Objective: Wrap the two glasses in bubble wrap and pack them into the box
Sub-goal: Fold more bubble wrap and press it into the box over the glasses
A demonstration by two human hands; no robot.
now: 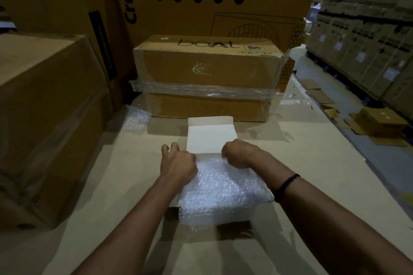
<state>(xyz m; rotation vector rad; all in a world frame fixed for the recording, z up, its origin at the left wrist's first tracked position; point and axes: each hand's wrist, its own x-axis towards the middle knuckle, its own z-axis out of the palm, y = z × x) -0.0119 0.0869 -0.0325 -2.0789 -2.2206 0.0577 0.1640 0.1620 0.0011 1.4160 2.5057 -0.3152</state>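
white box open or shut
Open: the lid flap is swung back beyond the left hand and right hand; bubble wrap shows inside.

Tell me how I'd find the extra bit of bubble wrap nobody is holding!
Start at the boat carton wrapped in clear film, straight ahead. By its lower left corner lies the loose bubble wrap, a crumpled sheet. Unlike the packed bubble wrap in the white box, it lies alone, untouched.

The white box lid (210, 135) is smooth matt card. On the near side of it, bubble wrap (223, 190) — clear, dimpled, glossy plastic. Behind it, a brown cardboard carton (201, 69), matt, banded with shiny crinkled film (201, 89).
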